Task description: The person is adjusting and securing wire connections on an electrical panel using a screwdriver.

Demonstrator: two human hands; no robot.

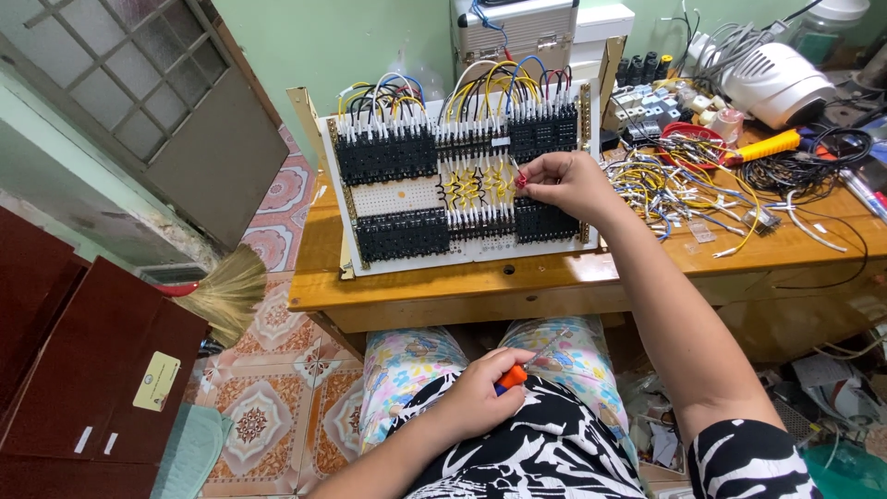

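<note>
A white wiring panel [411, 196] leans upright on the wooden table [517, 277], with rows of black terminal blocks and yellow, blue, black and white wires. My right hand [564, 182] is at the panel's middle right, its fingertips pinching a small red-ended wire [521, 180] against the blocks. My left hand [480, 388] rests in my lap, closed around a screwdriver [516, 373] with an orange and blue handle, its shaft pointing up to the right.
Loose wires [674, 189], a red bowl [695, 139], a yellow-handled tool [765, 146] and a white fan-like device [776, 81] crowd the table's right. A broom [222, 291] and dark red cabinet [88, 370] stand at left on the patterned floor tiles.
</note>
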